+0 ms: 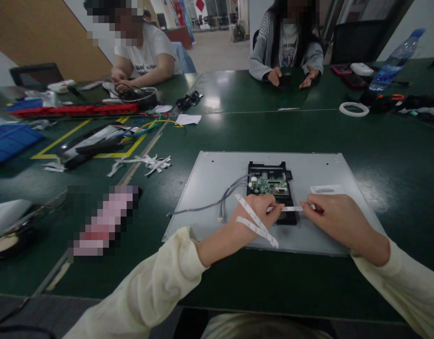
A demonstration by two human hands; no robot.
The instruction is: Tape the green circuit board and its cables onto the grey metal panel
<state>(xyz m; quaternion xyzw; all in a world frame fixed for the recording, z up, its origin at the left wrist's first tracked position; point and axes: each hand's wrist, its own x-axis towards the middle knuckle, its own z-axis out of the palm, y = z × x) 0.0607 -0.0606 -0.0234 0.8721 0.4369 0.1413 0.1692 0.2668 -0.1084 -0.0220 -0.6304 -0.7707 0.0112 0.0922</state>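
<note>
Between my two hands a short white strip of tape [291, 208] is stretched level, one end pinched in each. My left hand [250, 212] grips its left end, fingers closed; two more white strips [254, 226] lie across the back of that hand and wrist. On the other end, my right hand [339, 216] is closed in a pinch. Just beyond and below the strip sits a black bracket [290, 218] with a green circuit board [269, 184], on a flat grey metal panel [195, 188]. My left hand hides part of the bracket's lower left.
Grey cables [202, 207] run left from the board. A scrap pile of white strips [156, 165], a blurred pink phone-like object [107, 219] and a blue bin [13, 141] lie left. At the far right are a tape roll [354, 109] and a bottle [395, 61]. Two people sit opposite.
</note>
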